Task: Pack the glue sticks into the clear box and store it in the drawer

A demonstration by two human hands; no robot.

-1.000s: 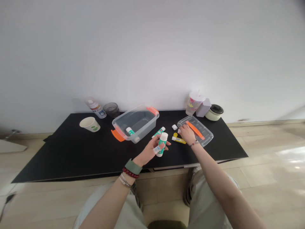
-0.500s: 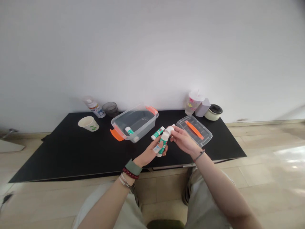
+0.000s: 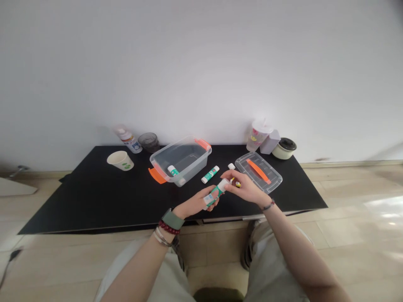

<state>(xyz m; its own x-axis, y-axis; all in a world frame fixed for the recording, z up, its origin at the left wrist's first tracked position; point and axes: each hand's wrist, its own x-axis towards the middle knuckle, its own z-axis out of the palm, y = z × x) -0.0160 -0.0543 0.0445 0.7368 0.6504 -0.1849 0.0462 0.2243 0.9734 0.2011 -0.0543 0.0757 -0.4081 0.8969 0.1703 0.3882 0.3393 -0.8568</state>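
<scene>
Left hand (image 3: 195, 202) grips a green-and-white glue stick (image 3: 215, 193); right hand (image 3: 246, 188) touches its white cap (image 3: 224, 183), grip unclear.

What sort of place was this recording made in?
Probably an ordinary indoor room, perhaps a home or small office: a black table stands against a plain white wall on a beige tiled floor, holding everyday items like a paper cup and a plastic drinking cup.

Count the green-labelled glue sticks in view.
3: a glue stick in the clear plastic box, one on the black table, one in the left hand. Others may be hidden.
</scene>
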